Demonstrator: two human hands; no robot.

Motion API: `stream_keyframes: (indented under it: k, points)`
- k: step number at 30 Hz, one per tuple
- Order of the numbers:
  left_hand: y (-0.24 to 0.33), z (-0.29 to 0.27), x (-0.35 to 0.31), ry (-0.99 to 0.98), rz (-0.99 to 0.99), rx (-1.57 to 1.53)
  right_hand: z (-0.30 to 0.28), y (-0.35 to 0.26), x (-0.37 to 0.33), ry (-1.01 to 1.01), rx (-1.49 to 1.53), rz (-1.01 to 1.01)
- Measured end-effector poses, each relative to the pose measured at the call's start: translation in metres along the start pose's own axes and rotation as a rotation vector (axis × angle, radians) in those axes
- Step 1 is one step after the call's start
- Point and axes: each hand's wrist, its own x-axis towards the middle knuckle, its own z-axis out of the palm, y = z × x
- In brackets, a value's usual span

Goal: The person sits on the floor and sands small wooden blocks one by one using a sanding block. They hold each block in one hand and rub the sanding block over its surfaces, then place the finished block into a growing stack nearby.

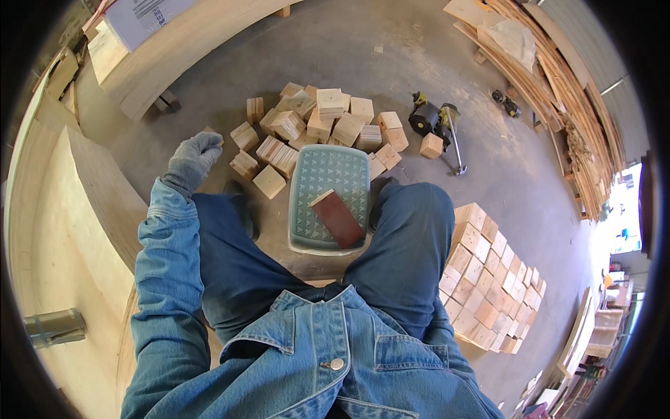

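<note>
My left hand [195, 159], in a grey glove, is raised beyond my left knee with its fingers curled closed. Slivers of pale wood show at its fingertips; the glove hides whether they are held or lie behind. My right hand is out of view, its denim sleeve running down beside my right thigh. Between my knees stands a green plastic stool [314, 216] with a studded top. On it, slanting, lies a wooden piece faced with reddish-brown sandpaper [339, 219]. Just past the stool is a loose heap of wooden blocks [333, 101], closest to my left hand.
Squared wooden blocks [492, 279] sit in packed rows at right. A black-and-green power tool [427, 115] with a metal rod lies beyond the heap. Long boards [558, 91] are piled far right. Large plywood panels [91, 209] line the left, with a grey cylinder [56, 327].
</note>
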Motion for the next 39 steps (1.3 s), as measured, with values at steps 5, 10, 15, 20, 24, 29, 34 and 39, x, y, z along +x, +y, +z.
stream_keyframes:
  k: [5, 10, 15, 20, 24, 29, 34, 39]
  points:
    - [0.000, -0.005, -0.004, -0.006, 0.024, -0.007, -0.043, -0.052, 0.003, 0.309, -0.099, 0.000]
    - [-0.012, -0.005, -0.001, -0.030, 0.039, -0.069, -0.084, -0.152, -0.009, 0.579, -0.121, -0.211]
    - [-0.024, 0.007, 0.014, -0.014, 0.026, -0.191, -0.089, -0.273, -0.018, 0.595, 0.210, -0.471]
    - [-0.008, 0.010, 0.010, -0.027, 0.049, -0.022, -0.029, -0.391, -0.010, 0.414, 0.170, -0.743]
    - [-0.004, 0.005, 0.005, -0.117, -0.055, -0.022, 0.053, -0.421, 0.028, 0.135, 0.231, -0.760]
    - [-0.010, 0.007, 0.012, -0.199, -0.106, -0.041, 0.148, -0.405, 0.053, -0.074, 0.084, -0.708]
    - [-0.018, 0.009, 0.010, -0.265, -0.237, -0.163, 0.209, -0.364, 0.027, -0.295, -0.574, -0.699]
    - [0.007, 0.017, 0.024, -0.359, -0.211, 0.145, 0.241, -0.381, -0.014, -0.429, -0.981, -0.674]
